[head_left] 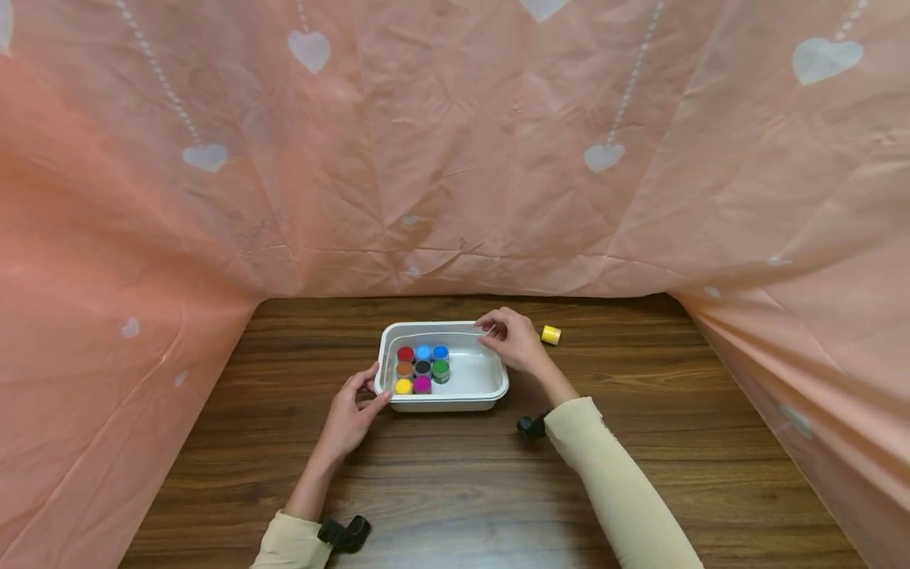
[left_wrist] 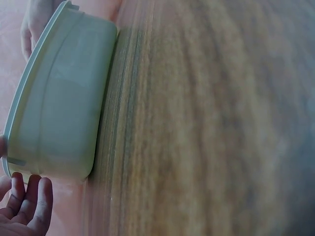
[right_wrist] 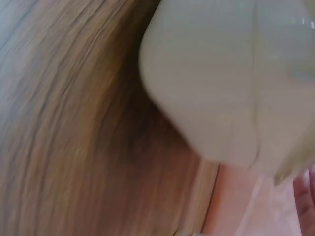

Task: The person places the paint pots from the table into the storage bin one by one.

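Observation:
A white plastic tray (head_left: pixel 465 403) stands on the table, its side filling much of the left wrist view. My left hand (head_left: pixel 348 415) holds its left end, thumb at the front corner of the rim and fingers against the end wall. Several small paint pots with coloured lids cluster in the tray's left part, among them a red pot (head_left: pixel 405 354), a green pot (head_left: pixel 441 371) and a purple pot (head_left: pixel 423 385). Over the tray's right end is my right hand (head_left: pixel 515 341), fingers loosely bent, with nothing visible between them. The right wrist view is blurred.
A yellow pot (head_left: pixel 550 335) lies on the wooden table (head_left: pixel 441 482) just right of my right hand. Pink cloth (head_left: pixel 455 158) with white hearts hangs behind the table and along both sides.

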The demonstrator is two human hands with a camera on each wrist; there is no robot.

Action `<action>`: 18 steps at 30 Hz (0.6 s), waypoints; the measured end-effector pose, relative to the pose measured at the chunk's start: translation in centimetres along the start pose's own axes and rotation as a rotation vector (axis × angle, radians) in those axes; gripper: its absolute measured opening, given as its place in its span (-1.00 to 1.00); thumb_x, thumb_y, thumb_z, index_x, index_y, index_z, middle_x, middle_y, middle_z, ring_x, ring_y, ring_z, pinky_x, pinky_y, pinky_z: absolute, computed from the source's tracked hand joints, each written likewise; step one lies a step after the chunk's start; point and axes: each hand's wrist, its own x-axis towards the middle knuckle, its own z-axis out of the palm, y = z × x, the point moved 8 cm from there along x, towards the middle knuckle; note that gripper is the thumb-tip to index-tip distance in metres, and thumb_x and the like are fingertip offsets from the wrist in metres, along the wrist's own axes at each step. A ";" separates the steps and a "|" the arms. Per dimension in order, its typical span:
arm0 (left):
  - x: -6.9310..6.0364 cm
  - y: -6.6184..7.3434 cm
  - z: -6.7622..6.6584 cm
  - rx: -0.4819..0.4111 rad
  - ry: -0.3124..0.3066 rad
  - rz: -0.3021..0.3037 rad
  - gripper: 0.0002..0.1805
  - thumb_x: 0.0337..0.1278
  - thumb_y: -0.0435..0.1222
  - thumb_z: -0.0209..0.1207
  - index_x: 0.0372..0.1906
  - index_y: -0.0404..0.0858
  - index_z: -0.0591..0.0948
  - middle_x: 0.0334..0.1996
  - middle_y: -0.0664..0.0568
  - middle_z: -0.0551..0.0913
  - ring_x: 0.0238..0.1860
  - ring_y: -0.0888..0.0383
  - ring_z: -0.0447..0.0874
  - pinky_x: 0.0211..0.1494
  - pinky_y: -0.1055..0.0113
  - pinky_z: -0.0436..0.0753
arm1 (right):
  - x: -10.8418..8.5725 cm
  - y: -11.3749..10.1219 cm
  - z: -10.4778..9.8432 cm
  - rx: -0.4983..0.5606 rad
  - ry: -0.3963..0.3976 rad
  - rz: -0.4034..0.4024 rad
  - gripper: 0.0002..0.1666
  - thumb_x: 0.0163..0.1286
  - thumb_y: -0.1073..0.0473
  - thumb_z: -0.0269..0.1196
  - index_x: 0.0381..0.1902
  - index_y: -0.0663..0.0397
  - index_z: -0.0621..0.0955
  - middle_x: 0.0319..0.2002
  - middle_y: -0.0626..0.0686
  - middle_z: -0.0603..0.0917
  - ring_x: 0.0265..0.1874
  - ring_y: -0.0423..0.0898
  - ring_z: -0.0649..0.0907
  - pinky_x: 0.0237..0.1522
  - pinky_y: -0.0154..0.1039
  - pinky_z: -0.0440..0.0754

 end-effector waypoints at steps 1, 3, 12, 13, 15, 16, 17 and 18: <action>0.0 0.0 0.0 0.000 -0.001 -0.001 -0.34 0.32 -0.34 0.36 0.47 -0.33 0.44 -0.02 -0.16 0.51 0.09 0.01 0.48 0.09 0.36 0.71 | -0.2 0.3 -0.5 0.005 0.027 0.004 -0.75 0.36 0.32 0.41 -0.02 0.23 0.74 -0.14 0.18 0.69 -0.20 0.02 0.70 -0.12 -0.14 0.71; 0.0 -0.1 0.0 0.003 -0.003 -0.001 -0.34 0.32 -0.33 0.36 0.47 -0.33 0.44 -0.02 -0.17 0.51 0.09 0.01 0.47 0.10 0.35 0.71 | -0.6 1.1 -1.4 0.014 0.074 0.012 -0.76 0.38 0.32 0.39 -0.01 0.23 0.73 -0.14 0.17 0.69 -0.19 0.03 0.71 -0.12 -0.14 0.71; -0.3 -0.3 -0.1 0.029 0.003 0.001 -0.33 0.32 -0.33 0.35 0.48 -0.36 0.43 -0.01 -0.20 0.54 0.07 0.01 0.48 0.10 0.34 0.71 | -2.4 6.2 -3.7 -0.063 0.155 0.149 -0.66 0.38 0.31 0.38 0.10 0.23 0.70 -0.02 0.25 0.69 -0.13 0.16 0.73 -0.08 0.01 0.72; -0.2 -0.3 -0.1 0.027 0.004 0.002 -0.33 0.32 -0.33 0.35 0.47 -0.36 0.43 -0.01 -0.20 0.54 0.07 0.01 0.48 0.10 0.33 0.72 | -2.5 6.8 -3.9 -0.075 0.157 0.166 -0.65 0.38 0.31 0.38 0.11 0.23 0.70 -0.01 0.27 0.68 -0.13 0.16 0.73 -0.09 0.00 0.71; -0.1 -0.2 -0.1 0.022 0.004 0.002 -0.33 0.31 -0.33 0.36 0.47 -0.34 0.44 0.00 -0.20 0.54 0.07 0.01 0.48 0.11 0.33 0.71 | -2.7 7.6 -4.3 -0.103 0.158 0.189 -0.62 0.37 0.32 0.38 0.13 0.25 0.69 0.00 0.28 0.68 -0.15 0.17 0.73 -0.12 -0.03 0.70; -0.1 -0.1 0.0 0.021 0.003 0.003 -0.33 0.31 -0.33 0.36 0.47 -0.34 0.44 0.00 -0.20 0.54 0.07 0.01 0.48 0.11 0.33 0.71 | -2.8 7.9 -4.5 -0.112 0.159 0.196 -0.61 0.36 0.32 0.38 0.14 0.25 0.69 0.01 0.29 0.67 -0.16 0.17 0.73 -0.14 -0.04 0.70; 0.0 -0.1 0.0 0.020 0.002 0.003 -0.33 0.32 -0.32 0.36 0.48 -0.34 0.44 0.00 -0.20 0.54 0.08 0.01 0.48 0.11 0.33 0.71 | -2.8 8.2 -4.6 -0.119 0.161 0.198 -0.60 0.36 0.33 0.38 0.15 0.26 0.69 0.01 0.30 0.67 -0.17 0.17 0.72 -0.14 -0.05 0.69; 0.0 -0.1 0.0 0.019 0.000 0.004 -0.33 0.32 -0.31 0.36 0.48 -0.33 0.44 0.00 -0.20 0.53 0.08 0.01 0.48 0.11 0.34 0.71 | -2.8 8.4 -4.7 -0.125 0.160 0.204 -0.59 0.35 0.32 0.39 0.15 0.26 0.68 0.01 0.30 0.67 -0.18 0.16 0.72 -0.15 -0.06 0.68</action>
